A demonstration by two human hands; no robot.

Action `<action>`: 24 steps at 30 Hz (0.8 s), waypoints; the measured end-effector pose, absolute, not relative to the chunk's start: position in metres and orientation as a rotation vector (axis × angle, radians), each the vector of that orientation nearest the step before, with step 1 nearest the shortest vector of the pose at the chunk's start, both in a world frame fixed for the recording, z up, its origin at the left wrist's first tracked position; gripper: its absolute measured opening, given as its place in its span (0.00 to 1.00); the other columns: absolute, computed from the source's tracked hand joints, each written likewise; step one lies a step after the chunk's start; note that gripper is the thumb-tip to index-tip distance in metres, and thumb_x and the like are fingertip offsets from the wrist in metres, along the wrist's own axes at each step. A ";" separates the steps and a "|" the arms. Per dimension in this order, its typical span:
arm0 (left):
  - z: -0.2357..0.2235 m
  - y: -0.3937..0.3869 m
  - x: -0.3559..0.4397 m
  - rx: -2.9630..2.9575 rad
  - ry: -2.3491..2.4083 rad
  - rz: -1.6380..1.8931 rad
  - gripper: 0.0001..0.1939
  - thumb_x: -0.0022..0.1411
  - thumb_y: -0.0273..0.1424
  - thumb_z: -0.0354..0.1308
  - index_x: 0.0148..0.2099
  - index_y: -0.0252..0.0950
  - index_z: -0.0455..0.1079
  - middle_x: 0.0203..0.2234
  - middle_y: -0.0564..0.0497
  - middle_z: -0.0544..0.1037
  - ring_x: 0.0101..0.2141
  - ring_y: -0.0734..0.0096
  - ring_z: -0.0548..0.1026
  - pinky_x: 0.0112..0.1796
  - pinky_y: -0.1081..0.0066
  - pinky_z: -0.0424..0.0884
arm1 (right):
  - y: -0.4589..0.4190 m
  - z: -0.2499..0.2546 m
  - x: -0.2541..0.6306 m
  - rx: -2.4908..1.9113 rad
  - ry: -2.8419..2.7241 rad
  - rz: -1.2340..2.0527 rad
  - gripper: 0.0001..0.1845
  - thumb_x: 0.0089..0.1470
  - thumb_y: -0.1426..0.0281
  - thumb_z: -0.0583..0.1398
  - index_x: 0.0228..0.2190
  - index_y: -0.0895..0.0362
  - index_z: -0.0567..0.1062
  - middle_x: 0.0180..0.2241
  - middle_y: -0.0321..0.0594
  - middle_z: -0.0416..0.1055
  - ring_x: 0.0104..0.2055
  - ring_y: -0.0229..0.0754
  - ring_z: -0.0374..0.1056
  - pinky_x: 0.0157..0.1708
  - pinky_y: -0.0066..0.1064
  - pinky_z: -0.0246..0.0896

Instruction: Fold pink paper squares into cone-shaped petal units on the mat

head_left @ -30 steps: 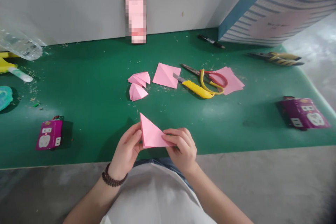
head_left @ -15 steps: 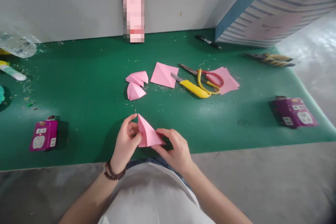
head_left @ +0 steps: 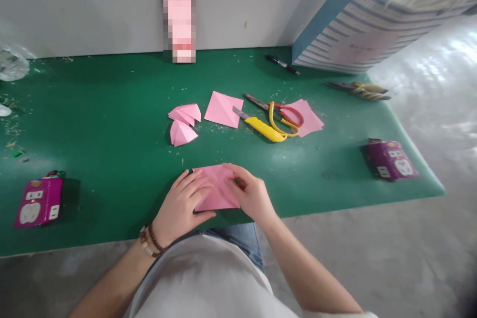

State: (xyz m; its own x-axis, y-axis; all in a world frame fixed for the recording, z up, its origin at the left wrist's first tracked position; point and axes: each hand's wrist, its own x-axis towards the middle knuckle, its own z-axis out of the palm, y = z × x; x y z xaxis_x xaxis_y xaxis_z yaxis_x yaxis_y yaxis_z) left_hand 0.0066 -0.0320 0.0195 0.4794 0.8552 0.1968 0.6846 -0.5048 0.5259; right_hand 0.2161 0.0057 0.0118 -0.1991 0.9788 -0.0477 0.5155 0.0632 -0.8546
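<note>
A creased square of pink paper (head_left: 219, 194) lies spread out near the front edge of the green table (head_left: 122, 159). My left hand (head_left: 182, 198) rests on its left part, fingers stretched and apart. At the right edge of the sheet, my right hand (head_left: 249, 191) pinches the paper between thumb and fingers. Beyond the hands sit two folded pink paper pieces (head_left: 184, 134) and a flat creased pink square (head_left: 221, 109). A yellow-handled utility knife (head_left: 264, 129) touches that square with its blade. Scissors (head_left: 274, 109) with red and yellow handles lie partly on a stack of pink sheets (head_left: 307, 117).
Purple power-socket boxes stand at the left (head_left: 39, 201) and right (head_left: 391, 159). Pliers (head_left: 361, 90), a black pen (head_left: 282, 63) and a striped paper bag (head_left: 350, 39) are at the back right. A phone (head_left: 181, 25), its screen blurred, leans on the wall. A clear bottle (head_left: 13, 64) shows far left.
The paper has gone from a folded triangle to an opened square on the table. My left hand has changed from holding its edge to lying on it. The view has shifted rightward.
</note>
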 end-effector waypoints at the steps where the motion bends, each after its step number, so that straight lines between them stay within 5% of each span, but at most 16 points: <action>1: 0.018 -0.032 0.007 2.341 1.306 0.658 0.14 0.62 0.33 0.61 0.50 0.36 0.72 0.50 0.45 0.77 0.57 0.56 0.69 0.62 0.50 0.59 | 0.006 0.013 0.218 -1.477 -1.828 1.002 0.17 0.57 0.71 0.56 0.47 0.54 0.77 0.30 0.36 0.75 0.24 0.34 0.68 0.28 0.26 0.68; 6: 0.016 -0.029 0.013 2.295 1.396 0.802 0.07 0.64 0.25 0.55 0.43 0.37 0.73 0.43 0.50 0.81 0.51 0.63 0.75 0.59 0.54 0.63 | 0.005 0.023 0.236 -1.155 -2.293 0.624 0.23 0.55 0.81 0.52 0.47 0.52 0.76 0.54 0.48 0.70 0.51 0.48 0.69 0.48 0.42 0.69; 8: 0.017 -0.026 0.014 2.313 1.401 0.817 0.07 0.64 0.24 0.55 0.42 0.36 0.73 0.42 0.50 0.81 0.49 0.63 0.76 0.58 0.54 0.64 | 0.004 0.026 0.240 -0.998 -2.418 0.570 0.23 0.54 0.80 0.54 0.49 0.53 0.74 0.52 0.47 0.72 0.57 0.52 0.64 0.52 0.49 0.64; 12: 0.019 -0.022 0.012 2.332 1.400 0.818 0.03 0.64 0.27 0.58 0.41 0.36 0.72 0.38 0.50 0.82 0.48 0.62 0.77 0.56 0.55 0.66 | 0.004 0.023 0.238 -1.027 -2.330 0.650 0.06 0.59 0.69 0.61 0.39 0.56 0.74 0.34 0.41 0.77 0.43 0.47 0.72 0.45 0.41 0.67; 14: 0.019 -0.021 0.010 2.308 1.379 0.821 0.10 0.62 0.35 0.62 0.43 0.36 0.71 0.38 0.49 0.81 0.47 0.60 0.78 0.56 0.54 0.66 | 0.006 0.019 0.233 -1.165 -2.230 0.642 0.05 0.61 0.68 0.59 0.33 0.56 0.74 0.29 0.39 0.76 0.34 0.42 0.72 0.38 0.35 0.66; 24: 0.008 -0.015 0.007 2.121 1.688 0.884 0.16 0.64 0.31 0.60 0.53 0.36 0.68 0.37 0.46 0.78 0.39 0.63 0.75 0.42 0.62 0.73 | 0.017 0.005 0.208 -1.481 -2.129 0.478 0.06 0.62 0.69 0.57 0.34 0.55 0.73 0.27 0.37 0.74 0.29 0.42 0.69 0.33 0.34 0.62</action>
State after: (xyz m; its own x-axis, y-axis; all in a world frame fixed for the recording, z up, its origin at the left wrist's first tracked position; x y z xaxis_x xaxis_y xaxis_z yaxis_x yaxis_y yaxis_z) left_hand 0.0075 -0.0154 0.0084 0.1254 0.9512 0.2819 0.7736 -0.2716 0.5725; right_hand 0.2075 0.0170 0.0051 -0.2839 0.9378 0.1997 0.7625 0.3471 -0.5460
